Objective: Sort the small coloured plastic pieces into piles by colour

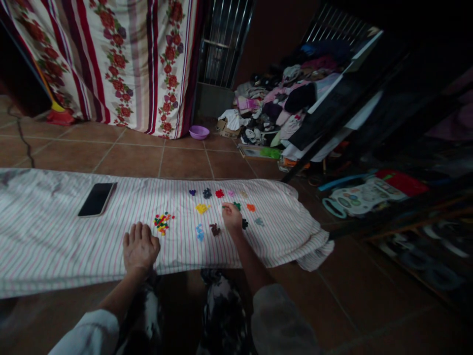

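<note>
On a striped cloth (177, 251), small coloured pieces lie in several single-colour piles, among them yellow (202, 208), red (219, 194), brown (215, 230), light blue (200, 232) and orange (251, 208). A mixed pile (162, 223) of red, yellow, green and orange pieces is further left. Just below that pile my left hand (140, 248) rests palm down on the cloth, fingers out. My right hand (232, 217) is pinched beside the green pile (237, 205); whatever its fingertips hold is too small to name. It partly covers the black pile (245, 224).
A phone (96, 199) lies on the cloth at the left. Beyond are a floral curtain (136, 64), a purple basin (199, 132), a red broom (61, 116) and a heap of clothes (273, 103). Shelving with shoes (424, 246) stands at the right.
</note>
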`<state>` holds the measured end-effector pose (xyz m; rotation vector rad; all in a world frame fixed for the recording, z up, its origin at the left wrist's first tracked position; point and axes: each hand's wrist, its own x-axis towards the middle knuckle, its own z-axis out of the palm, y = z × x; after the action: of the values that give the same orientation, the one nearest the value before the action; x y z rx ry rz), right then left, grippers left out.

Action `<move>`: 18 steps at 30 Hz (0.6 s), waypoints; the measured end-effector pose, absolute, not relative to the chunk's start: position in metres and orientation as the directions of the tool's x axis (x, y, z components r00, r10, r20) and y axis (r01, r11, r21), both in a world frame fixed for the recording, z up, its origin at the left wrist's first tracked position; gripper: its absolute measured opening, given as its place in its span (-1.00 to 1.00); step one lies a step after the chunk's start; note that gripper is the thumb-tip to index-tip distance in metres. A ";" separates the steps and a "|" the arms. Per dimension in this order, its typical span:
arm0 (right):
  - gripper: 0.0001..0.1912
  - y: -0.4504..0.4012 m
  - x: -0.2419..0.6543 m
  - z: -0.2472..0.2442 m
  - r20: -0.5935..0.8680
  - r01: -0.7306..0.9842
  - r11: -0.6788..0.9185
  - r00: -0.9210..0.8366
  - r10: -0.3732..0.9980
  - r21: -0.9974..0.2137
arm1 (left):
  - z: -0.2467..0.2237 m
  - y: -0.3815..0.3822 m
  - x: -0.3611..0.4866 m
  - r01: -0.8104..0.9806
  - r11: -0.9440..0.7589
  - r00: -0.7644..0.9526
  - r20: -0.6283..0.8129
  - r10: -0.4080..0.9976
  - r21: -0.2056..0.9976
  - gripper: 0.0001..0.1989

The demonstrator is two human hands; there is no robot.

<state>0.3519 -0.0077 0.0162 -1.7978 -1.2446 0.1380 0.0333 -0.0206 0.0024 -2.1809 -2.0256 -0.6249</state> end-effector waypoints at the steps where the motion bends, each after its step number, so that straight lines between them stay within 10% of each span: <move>1: -0.68 -0.007 0.366 0.018 0.388 0.696 -0.092 0.499 0.775 -0.712 | 0.002 -0.021 0.033 0.974 -0.108 0.029 0.361 0.932 0.200 -0.52; 18: -0.61 0.016 0.437 0.012 0.322 0.832 -0.320 0.488 0.811 -0.453 | 0.000 -0.019 0.033 0.982 -0.095 0.034 0.338 0.940 0.165 -0.49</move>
<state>0.4371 0.0158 0.0120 -2.1670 -1.3493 -0.0472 0.0331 -0.0191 0.0004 -2.1745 -2.0339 -0.5556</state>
